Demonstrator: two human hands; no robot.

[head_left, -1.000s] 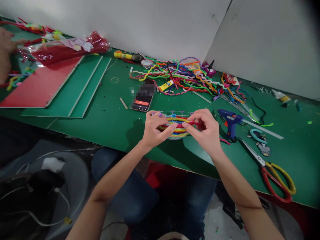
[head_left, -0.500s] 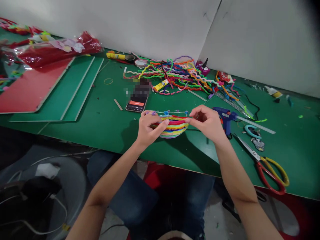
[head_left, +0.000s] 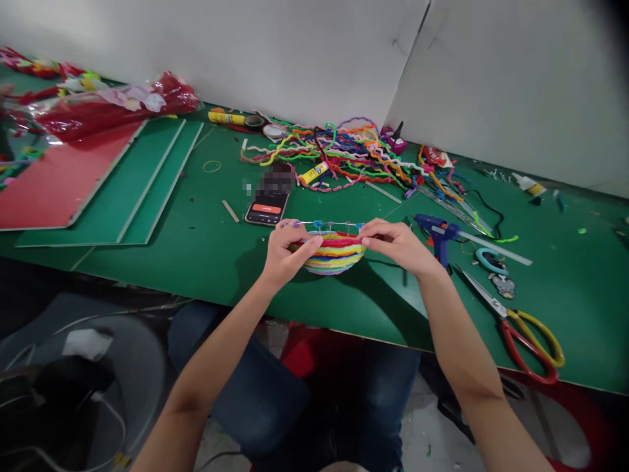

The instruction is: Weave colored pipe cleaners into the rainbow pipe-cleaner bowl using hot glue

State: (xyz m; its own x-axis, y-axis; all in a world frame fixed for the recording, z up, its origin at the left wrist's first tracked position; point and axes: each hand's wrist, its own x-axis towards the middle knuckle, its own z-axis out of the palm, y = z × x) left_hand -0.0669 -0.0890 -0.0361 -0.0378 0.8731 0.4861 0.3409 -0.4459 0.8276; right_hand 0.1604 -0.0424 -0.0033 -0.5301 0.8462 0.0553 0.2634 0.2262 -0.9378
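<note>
Between my two hands, above the front of the green table [head_left: 206,262], is a small bowl-shaped basket [head_left: 337,257] wound from stripes of coloured pipe cleaner, with a red band near its top. Thin wires with blue and purple knots stand up along its rim. My left hand [head_left: 289,252] grips the basket's left side, thumb pressed on the red band and fingers behind. At the right end of the rim, my right hand [head_left: 398,244] pinches the red pipe cleaner with thumb and fingertips. The fingers partly hide both ends of the basket.
A blue glue gun [head_left: 437,236] with a clear stick lies right of my right hand. Scissors [head_left: 515,321] lie near the right front edge. A phone [head_left: 269,196], a glue stick [head_left: 313,174] and a pile of pipe cleaners [head_left: 339,147] are behind. Boards [head_left: 63,183] lie left.
My right hand has come in from a raised, more open pose, its fingers now lower and closer on the rim. The left hand keeps its hold. The whole view has shifted slightly.
</note>
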